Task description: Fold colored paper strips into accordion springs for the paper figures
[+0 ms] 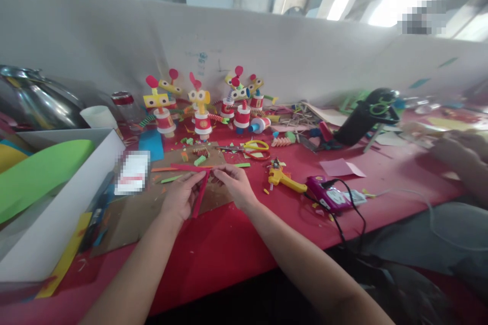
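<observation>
My left hand [182, 195] is closed on a pair of red paper strips [201, 194] that meet at a corner. One strip runs left and the other slants down toward me. At that corner my right hand [232, 183] pinches the strips between thumb and finger. Both hands are over a brown cardboard sheet [131, 218] on the red table. Just beyond them lie an orange strip [162, 169], a green strip [171, 179] and small folded paper springs [200, 160]. Scissors [251, 150] with yellow and red handles rest behind my right hand.
Several paper-cup figures [164, 122] stand along the white wall. A yellow glue gun [285, 181] and a purple power strip [328, 195] with cables lie to the right. A white box [101, 165] holds coloured sheets at left. Another person's hand [453, 155] is at far right.
</observation>
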Demonstrator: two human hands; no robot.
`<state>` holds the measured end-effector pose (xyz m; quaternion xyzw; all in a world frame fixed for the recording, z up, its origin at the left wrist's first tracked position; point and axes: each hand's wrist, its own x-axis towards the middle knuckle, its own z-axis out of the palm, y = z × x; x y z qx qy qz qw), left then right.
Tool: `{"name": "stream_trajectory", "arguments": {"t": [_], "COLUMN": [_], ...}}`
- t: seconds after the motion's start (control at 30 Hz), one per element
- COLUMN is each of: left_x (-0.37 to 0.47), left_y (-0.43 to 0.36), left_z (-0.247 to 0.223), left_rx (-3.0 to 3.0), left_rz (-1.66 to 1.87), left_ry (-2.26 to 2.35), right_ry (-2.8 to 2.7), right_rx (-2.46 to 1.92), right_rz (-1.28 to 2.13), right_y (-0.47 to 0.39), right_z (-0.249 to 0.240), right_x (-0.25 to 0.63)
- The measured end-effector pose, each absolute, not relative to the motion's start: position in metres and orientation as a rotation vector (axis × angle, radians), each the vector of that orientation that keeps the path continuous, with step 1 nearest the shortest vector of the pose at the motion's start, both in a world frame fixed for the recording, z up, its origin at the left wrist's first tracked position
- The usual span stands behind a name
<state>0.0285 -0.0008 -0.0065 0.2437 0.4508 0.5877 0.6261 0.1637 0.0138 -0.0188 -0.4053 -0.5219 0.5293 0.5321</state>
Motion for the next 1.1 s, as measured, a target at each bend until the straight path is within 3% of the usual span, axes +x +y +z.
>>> {"name": "stream_trajectory", "arguments": {"t": [0.47,0.7,1.1], "left_x": [0.01,0.025,0.034], "left_y": [-0.001,0.004,0.001], "left_z": [0.001,-0.019,-0.02], "left_rx": [0.789,0.729,0.752], "left_rz": [1.073,1.393,1.454], "left_ry": [1.038,1.055,1.057], "right_ry": [-1.342,-0.871,-0.931], "right_rx": [-0.939,-0.853,-0.813], "right_rz": [1.624,1.521,1.521], "right_y": [0.022,0.02,0.009], "right_z": [-0.009,-0.023,-0.027], "right_x": [0.182,0.163,0.151]}}
